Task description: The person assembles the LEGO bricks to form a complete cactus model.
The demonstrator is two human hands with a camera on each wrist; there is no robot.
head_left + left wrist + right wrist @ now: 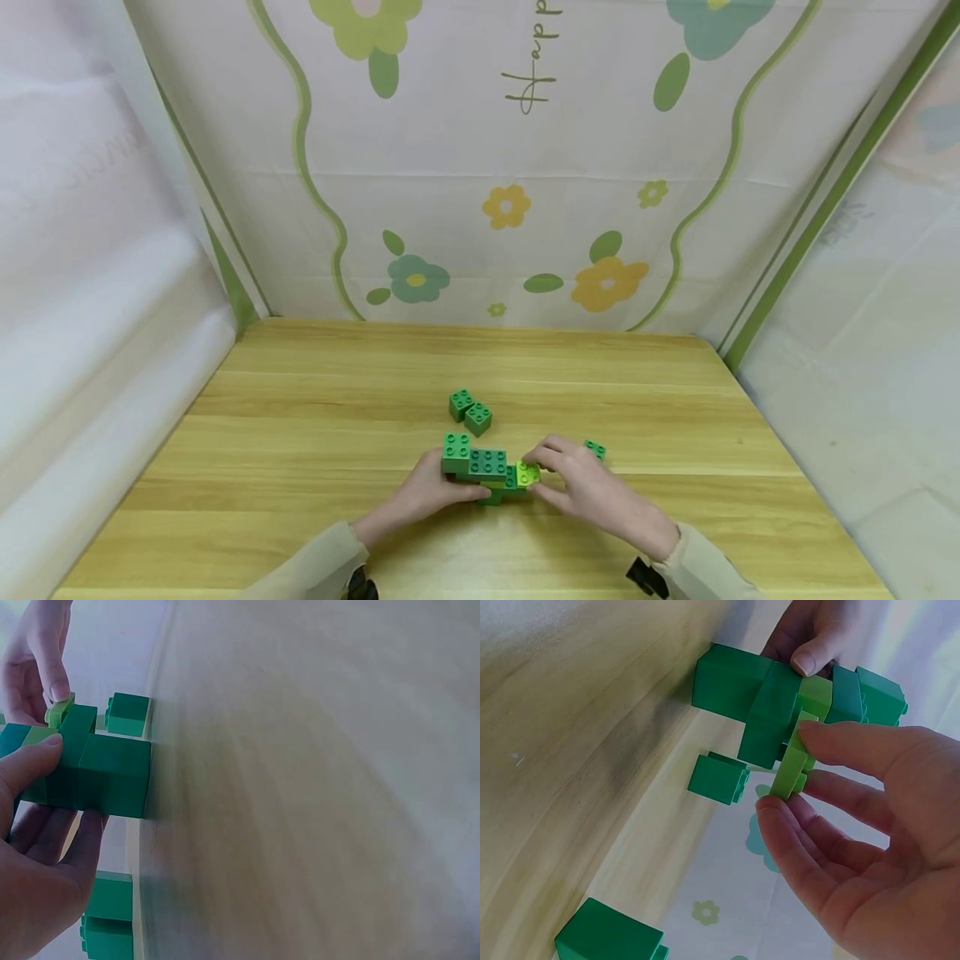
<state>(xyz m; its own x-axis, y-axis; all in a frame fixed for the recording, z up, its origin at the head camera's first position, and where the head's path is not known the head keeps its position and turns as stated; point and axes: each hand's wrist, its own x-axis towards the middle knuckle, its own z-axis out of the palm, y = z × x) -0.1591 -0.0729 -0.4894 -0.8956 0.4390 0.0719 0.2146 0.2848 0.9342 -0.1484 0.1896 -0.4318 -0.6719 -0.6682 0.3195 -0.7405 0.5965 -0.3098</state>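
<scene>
My left hand [431, 490] grips a structure of joined green toy building bricks [487, 465], its thumb along the near side and fingers around the far side. The structure mixes bright green, dark green and lime pieces, and a bright green brick [456, 450] tops its left end. A thin lime brick [789, 766] is pinched between thumb and fingers of my right hand [581, 483]. That lime brick sits right at the structure's right end, studs facing up in the head view. In the left wrist view, my left thumb [34, 763] presses on the lime layer of the structure.
Two loose green bricks [461, 404] lie side by side on the wooden table [322, 400], beyond the structure. Another green brick [596, 450] lies behind my right hand, partly hidden. White flowered fabric [450, 150] walls in the table at the back and both sides.
</scene>
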